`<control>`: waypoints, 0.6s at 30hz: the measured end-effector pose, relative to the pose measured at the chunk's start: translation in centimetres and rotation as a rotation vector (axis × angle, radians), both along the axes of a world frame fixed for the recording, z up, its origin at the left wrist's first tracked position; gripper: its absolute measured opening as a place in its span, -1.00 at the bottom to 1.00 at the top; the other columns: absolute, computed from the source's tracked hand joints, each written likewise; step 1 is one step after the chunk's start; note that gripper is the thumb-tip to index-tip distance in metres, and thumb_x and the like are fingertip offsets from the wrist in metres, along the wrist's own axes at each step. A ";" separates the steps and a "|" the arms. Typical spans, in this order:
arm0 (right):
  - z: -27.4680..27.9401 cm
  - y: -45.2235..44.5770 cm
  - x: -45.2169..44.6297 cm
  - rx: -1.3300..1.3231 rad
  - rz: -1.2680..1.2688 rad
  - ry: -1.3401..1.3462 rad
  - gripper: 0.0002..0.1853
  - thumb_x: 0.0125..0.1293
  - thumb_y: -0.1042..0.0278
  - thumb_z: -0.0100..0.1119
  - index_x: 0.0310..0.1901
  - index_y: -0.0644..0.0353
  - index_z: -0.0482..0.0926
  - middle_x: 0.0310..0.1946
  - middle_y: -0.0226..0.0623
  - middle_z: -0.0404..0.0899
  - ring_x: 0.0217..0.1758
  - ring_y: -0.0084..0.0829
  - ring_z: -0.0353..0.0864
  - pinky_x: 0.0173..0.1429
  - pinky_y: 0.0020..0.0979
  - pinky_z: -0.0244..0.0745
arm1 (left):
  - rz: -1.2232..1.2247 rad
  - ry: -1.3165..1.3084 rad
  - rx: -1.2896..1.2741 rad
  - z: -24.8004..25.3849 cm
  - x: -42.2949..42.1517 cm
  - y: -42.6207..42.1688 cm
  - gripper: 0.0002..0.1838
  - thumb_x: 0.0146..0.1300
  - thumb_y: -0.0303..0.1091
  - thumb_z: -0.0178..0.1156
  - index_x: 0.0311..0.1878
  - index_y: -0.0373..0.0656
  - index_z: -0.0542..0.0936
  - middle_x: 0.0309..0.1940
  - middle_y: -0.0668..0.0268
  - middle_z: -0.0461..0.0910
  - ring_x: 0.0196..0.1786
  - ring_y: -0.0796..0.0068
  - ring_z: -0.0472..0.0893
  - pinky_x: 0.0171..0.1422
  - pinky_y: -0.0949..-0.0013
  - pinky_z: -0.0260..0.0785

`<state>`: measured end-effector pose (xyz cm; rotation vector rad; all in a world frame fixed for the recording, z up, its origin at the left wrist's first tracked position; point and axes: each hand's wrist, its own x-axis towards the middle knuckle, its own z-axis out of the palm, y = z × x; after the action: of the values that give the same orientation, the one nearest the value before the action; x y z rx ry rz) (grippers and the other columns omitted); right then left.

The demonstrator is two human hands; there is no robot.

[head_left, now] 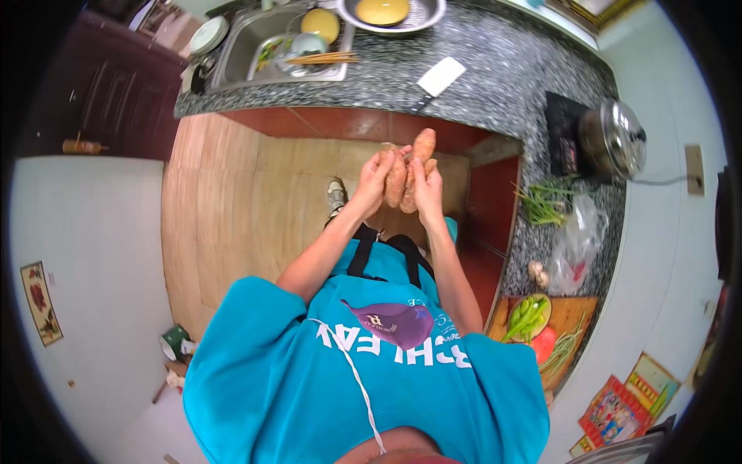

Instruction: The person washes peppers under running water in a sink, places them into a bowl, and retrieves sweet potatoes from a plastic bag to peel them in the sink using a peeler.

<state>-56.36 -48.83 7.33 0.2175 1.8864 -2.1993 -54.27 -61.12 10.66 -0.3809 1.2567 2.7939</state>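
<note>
Several long reddish-brown tubers (395, 179), apparently sweet potatoes in a clear bag, are held over the floor in front of the body. My left hand (373, 179) has its fingers wrapped round them on the left side. On the right side my right hand (427, 189) grips them, thumb on top. One tuber (423, 145) sticks up above the right hand, pointing toward the counter. A cleaver (441, 76) with a white-looking blade lies on the counter beyond the hands, its dark handle at the front edge.
A sink (243, 50) holds a bowl and chopsticks. Beside it stands a metal basin (421, 15). At right are a steel pot (614, 139), green onions (543, 203), a plastic bag (578, 243) and a cutting board (568, 309) with vegetables. Red cabinets (348, 124) line the counter front.
</note>
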 end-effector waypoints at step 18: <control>-0.7 -37.4 -8.1 -0.140 0.384 -0.256 -0.68 0.51 0.12 0.01 -0.17 0.28 0.43 -0.51 -0.31 0.55 -0.51 -0.57 0.52 -0.42 -0.51 0.43 | 0.209 -0.129 -0.004 -2.6 -2.0 -39.9 -0.63 0.44 -0.20 0.11 0.13 -0.30 0.50 -0.02 0.16 0.61 -0.01 0.42 0.63 0.09 0.38 0.53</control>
<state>-64.45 -86.24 6.61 0.0948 1.4888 -1.9296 -56.28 -100.99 8.04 -0.7198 1.2616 2.8783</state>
